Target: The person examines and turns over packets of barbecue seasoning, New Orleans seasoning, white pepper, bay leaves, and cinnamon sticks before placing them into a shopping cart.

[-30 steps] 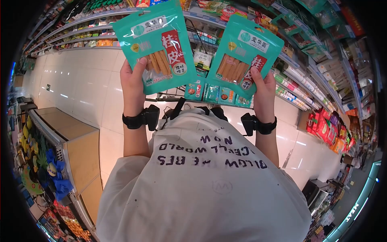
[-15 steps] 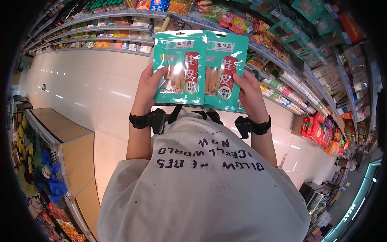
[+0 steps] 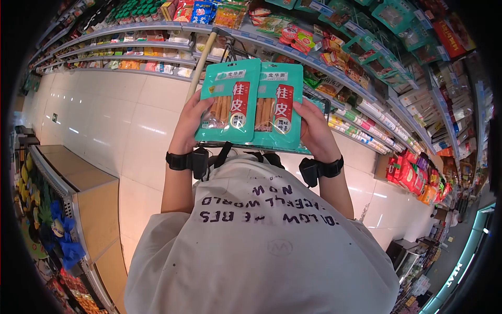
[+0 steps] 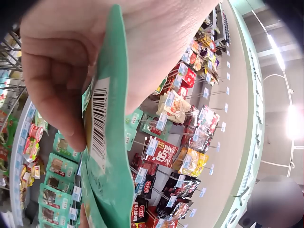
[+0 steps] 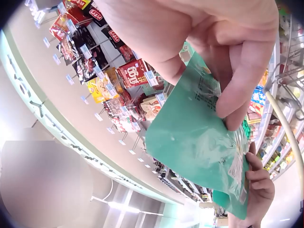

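Two green pouches with red labels and brown sticks behind clear windows are held side by side in the head view. My left hand (image 3: 189,121) grips the left pouch (image 3: 239,107) by its outer side, and this pouch overlaps the other one's edge. The right pouch (image 3: 282,107) is pinched at its outer side by my right hand (image 3: 315,129). In the left wrist view, a barcode shows on the back of the pouch (image 4: 110,166), with curled fingers (image 4: 57,95) behind it. In the right wrist view, fingers (image 5: 242,80) press the back of the other pouch (image 5: 190,128).
A wire cart (image 3: 235,52) stands just beyond the pouches, partly hidden by them. Shelves of packets (image 3: 293,47) curve across the far side and right. A wooden-sided display stand (image 3: 97,209) is at the left, with pale floor tiles (image 3: 112,112) beside it.
The two pouches, held apart a second ago, have come together and overlap. They are now lower in the head view, and more of the cart's far end shows.
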Tool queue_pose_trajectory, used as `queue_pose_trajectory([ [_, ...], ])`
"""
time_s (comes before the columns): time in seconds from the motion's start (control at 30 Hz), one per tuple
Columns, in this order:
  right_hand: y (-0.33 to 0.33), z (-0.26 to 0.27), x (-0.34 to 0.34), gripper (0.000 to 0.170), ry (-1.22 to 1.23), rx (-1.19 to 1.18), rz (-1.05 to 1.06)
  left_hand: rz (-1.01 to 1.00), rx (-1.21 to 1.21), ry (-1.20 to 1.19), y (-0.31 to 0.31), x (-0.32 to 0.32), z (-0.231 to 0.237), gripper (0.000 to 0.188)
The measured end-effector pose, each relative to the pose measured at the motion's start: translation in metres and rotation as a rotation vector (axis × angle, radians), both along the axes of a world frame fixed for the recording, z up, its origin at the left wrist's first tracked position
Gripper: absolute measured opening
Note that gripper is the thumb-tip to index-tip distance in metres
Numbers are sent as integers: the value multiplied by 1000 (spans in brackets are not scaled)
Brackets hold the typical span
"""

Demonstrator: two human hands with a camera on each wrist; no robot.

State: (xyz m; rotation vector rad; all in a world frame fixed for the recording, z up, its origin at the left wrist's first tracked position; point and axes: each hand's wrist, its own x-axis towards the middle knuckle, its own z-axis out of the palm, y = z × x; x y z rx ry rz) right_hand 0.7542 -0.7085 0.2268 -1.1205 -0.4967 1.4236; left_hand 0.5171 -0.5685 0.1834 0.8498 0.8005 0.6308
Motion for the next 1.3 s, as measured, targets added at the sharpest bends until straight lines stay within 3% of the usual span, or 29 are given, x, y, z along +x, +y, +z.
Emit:
queue_pose_trajectory([
  [0.1, 1, 2, -2, 38, -39, 14, -14, 3, -13, 9, 1, 3, -6, 38],
  [0.27, -4, 1, 0, 38, -53, 18, -29, 10, 175, -85, 3, 7, -11, 42],
  [0.67, -3, -4, -6, 39, -125, 14, 48, -137, 181, -75, 0, 22, -13, 42],
  [1.03, 17, -25, -17, 39, -200, -123, 45, -97, 194, 19, -10, 40, -18, 37],
  [1.13, 18, -22, -23, 43, -157, -84, 10, -82, 215, 22, -11, 38, -13, 38],
  [1.3, 19, -32, -20, 57, -512, 213, 173, -113, 255, -13, -8, 40, -19, 45],
])
